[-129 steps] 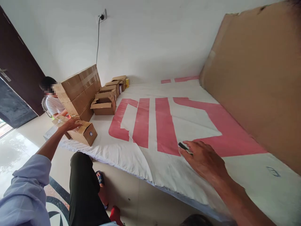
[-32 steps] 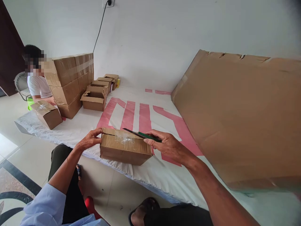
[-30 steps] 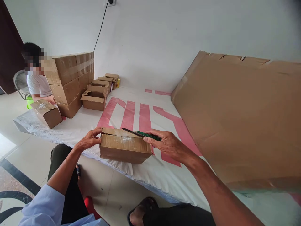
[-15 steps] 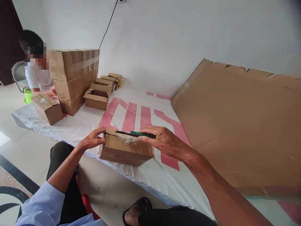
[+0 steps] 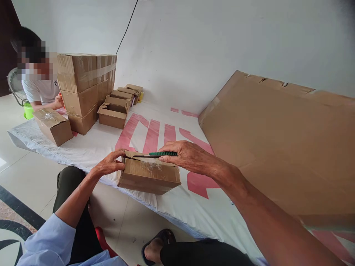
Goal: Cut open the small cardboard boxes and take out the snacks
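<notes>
A small cardboard box (image 5: 149, 179) lies near the front edge of the cloth-covered table, clear tape on its top and a dark slit along the seam. My left hand (image 5: 111, 162) grips the box's left end, thumb and fingers closed around the corner. In my right hand (image 5: 183, 157) is a green-handled utility knife (image 5: 163, 153), its dark blade pointing left over the slit. Whether the blade tip is inside the gap, I cannot tell.
Stacked taped boxes (image 5: 83, 77) rise at the back left, with a single box (image 5: 52, 125) before them. Several opened boxes (image 5: 112, 115) line up beside the stack. A big cardboard sheet (image 5: 277, 147) leans against the wall at right. Another person (image 5: 41, 88) sits at far left.
My right hand and the knife have shifted a little left and up along the seam, and more of the slit shows. My left hand keeps its hold on the box.
</notes>
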`<state>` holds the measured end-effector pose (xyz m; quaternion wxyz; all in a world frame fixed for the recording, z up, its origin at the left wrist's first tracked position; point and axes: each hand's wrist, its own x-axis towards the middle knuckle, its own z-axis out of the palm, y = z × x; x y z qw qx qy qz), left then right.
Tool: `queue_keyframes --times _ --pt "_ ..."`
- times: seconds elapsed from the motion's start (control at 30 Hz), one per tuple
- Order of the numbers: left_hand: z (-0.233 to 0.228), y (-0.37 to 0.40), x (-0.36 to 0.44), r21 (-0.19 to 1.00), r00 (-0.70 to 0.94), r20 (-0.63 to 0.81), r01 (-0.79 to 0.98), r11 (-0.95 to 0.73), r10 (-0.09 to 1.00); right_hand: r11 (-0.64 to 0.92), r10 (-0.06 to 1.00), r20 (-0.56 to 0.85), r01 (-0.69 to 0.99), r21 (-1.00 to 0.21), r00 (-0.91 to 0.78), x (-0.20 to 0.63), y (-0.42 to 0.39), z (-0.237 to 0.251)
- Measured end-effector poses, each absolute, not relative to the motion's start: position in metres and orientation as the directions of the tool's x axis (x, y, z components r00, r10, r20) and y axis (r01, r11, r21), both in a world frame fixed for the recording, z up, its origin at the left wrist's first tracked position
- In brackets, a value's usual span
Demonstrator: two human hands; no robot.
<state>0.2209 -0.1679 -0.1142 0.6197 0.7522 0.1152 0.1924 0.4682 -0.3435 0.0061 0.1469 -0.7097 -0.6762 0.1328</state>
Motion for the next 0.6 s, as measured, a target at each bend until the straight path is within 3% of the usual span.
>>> queue_keyframes --times 0.6 --pt "-0.1141 -0.1664 0.2227 0.979 0.902 0.138 -0.063 -0.192 0.410 -0.042 0.999 -0.025 0.937 -0.347 0.036 0.4759 -0.3398 0.0133"
